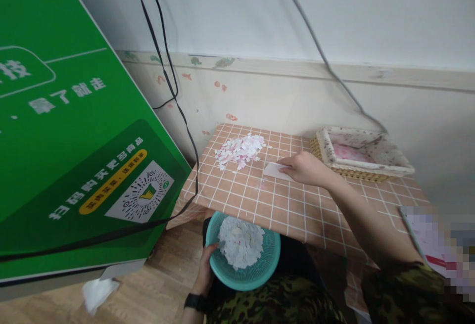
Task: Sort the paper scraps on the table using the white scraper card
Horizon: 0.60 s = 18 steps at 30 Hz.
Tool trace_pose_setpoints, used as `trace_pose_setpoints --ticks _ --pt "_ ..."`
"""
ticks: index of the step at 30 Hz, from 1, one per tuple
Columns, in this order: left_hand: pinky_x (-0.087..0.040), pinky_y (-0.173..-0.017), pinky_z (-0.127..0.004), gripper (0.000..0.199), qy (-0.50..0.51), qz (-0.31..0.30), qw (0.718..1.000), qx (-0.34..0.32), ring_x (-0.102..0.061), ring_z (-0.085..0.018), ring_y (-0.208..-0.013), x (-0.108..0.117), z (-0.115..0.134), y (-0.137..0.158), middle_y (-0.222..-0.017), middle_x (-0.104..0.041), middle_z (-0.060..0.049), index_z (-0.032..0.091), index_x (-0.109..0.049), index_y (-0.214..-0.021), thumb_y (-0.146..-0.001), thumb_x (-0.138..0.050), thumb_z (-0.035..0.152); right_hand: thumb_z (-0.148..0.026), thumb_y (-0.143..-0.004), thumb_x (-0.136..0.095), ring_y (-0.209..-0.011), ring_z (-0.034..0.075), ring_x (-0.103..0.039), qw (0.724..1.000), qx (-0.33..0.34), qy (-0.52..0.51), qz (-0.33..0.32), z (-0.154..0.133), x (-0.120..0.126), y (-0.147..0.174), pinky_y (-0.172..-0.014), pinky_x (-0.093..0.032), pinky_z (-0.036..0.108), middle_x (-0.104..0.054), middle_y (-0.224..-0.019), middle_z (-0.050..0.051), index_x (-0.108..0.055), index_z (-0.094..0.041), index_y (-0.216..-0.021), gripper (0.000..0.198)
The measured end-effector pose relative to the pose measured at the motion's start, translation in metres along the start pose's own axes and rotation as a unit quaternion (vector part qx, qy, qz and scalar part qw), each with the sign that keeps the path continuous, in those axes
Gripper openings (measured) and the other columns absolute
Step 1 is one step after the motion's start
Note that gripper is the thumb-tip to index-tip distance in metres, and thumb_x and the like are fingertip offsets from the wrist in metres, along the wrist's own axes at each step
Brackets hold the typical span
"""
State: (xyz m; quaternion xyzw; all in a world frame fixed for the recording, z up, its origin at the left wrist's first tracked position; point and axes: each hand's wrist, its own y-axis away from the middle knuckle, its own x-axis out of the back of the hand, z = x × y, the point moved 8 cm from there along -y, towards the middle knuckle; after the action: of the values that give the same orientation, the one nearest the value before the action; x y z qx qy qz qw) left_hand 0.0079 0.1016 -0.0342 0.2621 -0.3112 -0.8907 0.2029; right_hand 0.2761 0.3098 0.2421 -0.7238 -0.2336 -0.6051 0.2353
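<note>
My left hand [206, 267] grips the rim of a turquoise plastic basket [274, 252] just below the table's front edge. Inside it lies a heap of pale paper scraps [241, 241]. My right hand [302, 166] is closed on a flat white card [275, 170], which rests on or just over the tabletop. To the left of the card, a pile of white and pinkish paper scraps [240, 151] is spread on the table. A few tiny bits lie beside the card.
A checked brown cloth covers the table [297, 205]. A cloth-lined wicker basket [365, 169] holding something pink stands at the back right. On the left rises a green printed cabinet [74, 116], with a dark cable [191, 136] hanging before it. A white bag [98, 292] lies on the floor.
</note>
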Motion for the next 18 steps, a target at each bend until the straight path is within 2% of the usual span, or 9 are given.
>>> trace_pose_setpoints --ticks 5,9,12,18 --pt "-0.046 -0.082 -0.052 0.044 0.002 0.018 1.0 -0.01 -0.065 -0.035 -0.088 -0.004 0.007 0.005 -0.084 -0.074 -0.011 0.011 -0.069 -0.097 -0.059 -0.067 0.032 -0.024 -0.083 -0.046 -0.061 0.014 -0.056 0.999 0.029 -0.009 -0.04 -0.012 -0.006 0.008 -0.058 -0.03 0.028 -0.067 -0.07 0.004 -0.068 -0.021 -0.086 0.023" --pt "-0.046 -0.084 -0.051 0.044 -0.001 0.022 1.0 -0.005 -0.066 -0.035 -0.088 0.001 0.002 0.001 -0.084 -0.074 -0.011 0.011 -0.069 -0.097 -0.058 -0.068 0.033 -0.025 -0.083 -0.046 -0.058 0.014 -0.053 0.999 0.011 0.021 -0.038 -0.009 -0.006 0.01 -0.056 -0.028 0.028 -0.065 -0.065 0.005 -0.067 -0.019 -0.077 0.022" --pt "-0.045 -0.086 -0.05 0.042 0.007 0.005 1.0 0.0 -0.066 -0.034 -0.088 0.006 -0.005 -0.006 -0.087 -0.075 -0.011 0.01 -0.07 -0.095 -0.06 -0.067 0.033 -0.026 -0.082 -0.047 -0.057 0.014 -0.052 0.999 -0.003 0.03 -0.032 -0.006 -0.007 0.008 -0.056 -0.028 0.029 -0.065 -0.065 0.005 -0.068 -0.02 -0.08 0.022" --pt "-0.044 -0.089 -0.051 0.045 0.019 -0.027 0.999 -0.005 -0.066 -0.034 -0.092 0.006 -0.007 -0.01 -0.087 -0.075 -0.011 0.011 -0.068 -0.103 -0.064 -0.066 0.034 -0.026 -0.083 -0.046 -0.06 0.014 -0.054 0.999 0.022 -0.017 -0.039 -0.014 -0.011 0.003 -0.057 -0.029 0.028 -0.067 -0.07 0.005 -0.069 -0.022 -0.093 0.025"
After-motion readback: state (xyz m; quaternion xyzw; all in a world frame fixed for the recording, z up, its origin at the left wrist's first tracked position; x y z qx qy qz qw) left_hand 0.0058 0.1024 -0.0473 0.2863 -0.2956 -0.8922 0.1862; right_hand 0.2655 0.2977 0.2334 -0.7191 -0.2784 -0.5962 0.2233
